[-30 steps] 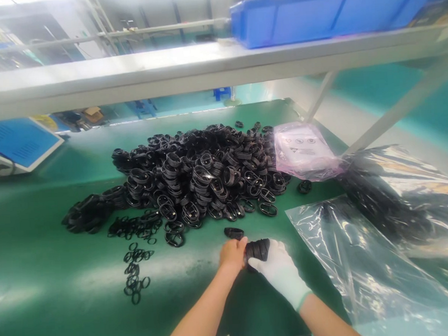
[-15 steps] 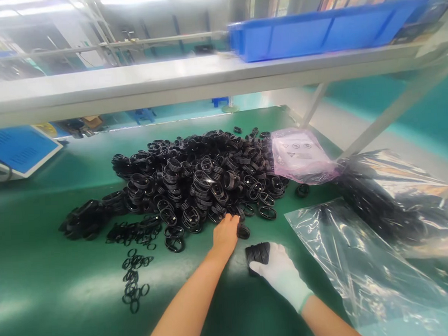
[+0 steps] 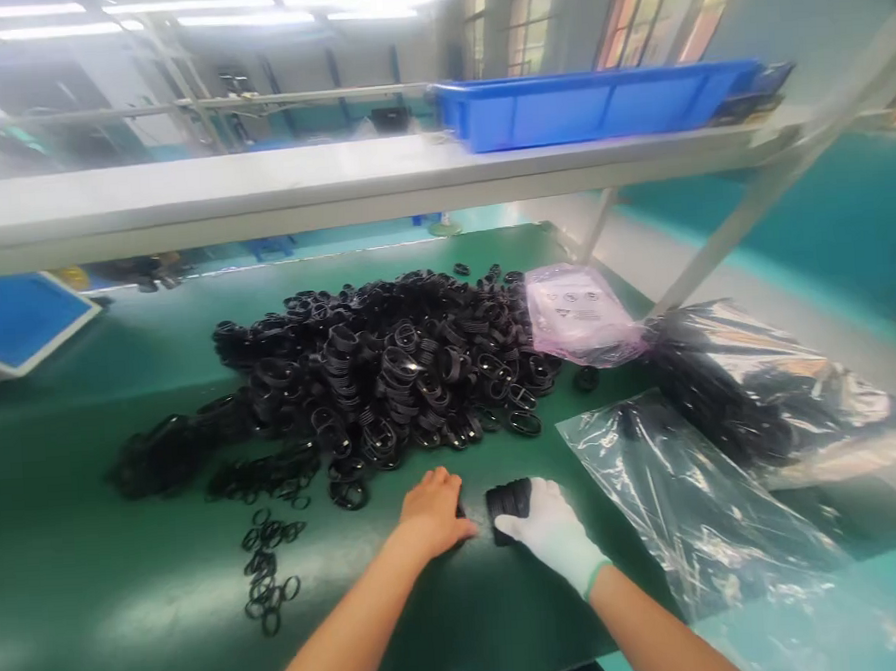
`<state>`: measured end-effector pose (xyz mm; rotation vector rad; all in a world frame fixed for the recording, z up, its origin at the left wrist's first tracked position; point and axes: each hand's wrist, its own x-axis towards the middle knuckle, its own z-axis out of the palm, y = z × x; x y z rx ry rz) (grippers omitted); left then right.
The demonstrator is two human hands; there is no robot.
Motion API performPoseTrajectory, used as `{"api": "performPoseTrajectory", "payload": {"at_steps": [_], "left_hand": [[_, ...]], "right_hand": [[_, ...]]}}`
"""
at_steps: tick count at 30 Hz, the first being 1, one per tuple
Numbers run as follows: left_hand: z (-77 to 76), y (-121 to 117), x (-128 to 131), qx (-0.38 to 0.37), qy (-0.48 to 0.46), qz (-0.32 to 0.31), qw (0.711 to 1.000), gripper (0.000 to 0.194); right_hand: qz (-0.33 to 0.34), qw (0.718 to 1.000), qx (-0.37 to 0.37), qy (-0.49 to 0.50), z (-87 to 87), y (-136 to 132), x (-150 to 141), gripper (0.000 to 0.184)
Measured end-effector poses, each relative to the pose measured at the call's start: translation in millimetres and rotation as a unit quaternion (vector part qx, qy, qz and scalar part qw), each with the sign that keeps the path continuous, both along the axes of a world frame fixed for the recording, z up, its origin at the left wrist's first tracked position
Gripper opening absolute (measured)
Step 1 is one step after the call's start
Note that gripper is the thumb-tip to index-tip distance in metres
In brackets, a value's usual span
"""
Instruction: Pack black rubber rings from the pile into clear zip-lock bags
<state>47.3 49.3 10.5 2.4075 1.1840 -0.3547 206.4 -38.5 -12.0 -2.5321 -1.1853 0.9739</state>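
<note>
A big heap of black plastic oval rings (image 3: 396, 363) lies on the green table (image 3: 114, 563). My right hand (image 3: 544, 529), in a white glove, is closed on a stack of the black rings (image 3: 511, 499) resting on the table. My bare left hand (image 3: 431, 512) lies palm down just left of that stack, its fingers curled over a black piece that is mostly hidden. Small thin black O-rings (image 3: 268, 555) are scattered to the left of my left arm.
A pink bag (image 3: 578, 314) lies at the heap's right edge. Clear plastic bags (image 3: 689, 503), one holding dark parts (image 3: 729, 401), cover the right side. A grey shelf (image 3: 260, 190) with a blue bin (image 3: 593, 103) runs overhead. A blue device (image 3: 12, 323) sits far left.
My left hand reached out to the heap's near edge, then drew back beside the stack in my right hand. The view tilted up and shifted slightly.
</note>
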Motion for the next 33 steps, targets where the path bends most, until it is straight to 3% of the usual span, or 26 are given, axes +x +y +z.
{"api": "performPoseTrajectory", "payload": {"at_steps": [2,9,12,15,23,29,33], "left_hand": [[-3.9,-11.9,4.6,-0.009,0.033,0.039,0.999,0.069],[-7.2,-31.1,-0.1,-0.023,0.052,0.138,0.989,0.075],[-9.9,-39.6,-6.9,-0.076,-0.078,0.134,0.985,0.078],[-19.4,-48.3,-6.2,-0.126,-0.208,0.135,0.960,0.079],[-41.8,-52.7,-1.0,-0.129,-0.238,0.154,0.950,0.080],[-52.2,-48.1,-4.0,-0.133,-0.224,0.144,0.955,0.081],[-56.2,-44.9,-6.4,-0.132,-0.244,0.114,0.954,0.082]], "right_hand": [[0.010,1.000,-0.005,0.005,-1.8,-0.3,0.0,0.058],[0.017,1.000,-0.024,0.012,-2.5,-2.0,1.6,0.062],[0.018,0.999,-0.031,0.015,-2.7,-2.8,2.9,0.061],[0.022,0.999,-0.019,0.019,-3.8,-2.9,3.5,0.060],[0.015,1.000,-0.010,0.007,-5.2,-2.0,1.8,0.064],[-0.004,0.999,-0.028,-0.046,-6.0,-3.5,-16.8,0.094],[-0.022,0.996,-0.032,-0.076,-10.6,-5.1,-27.0,0.098]]}}
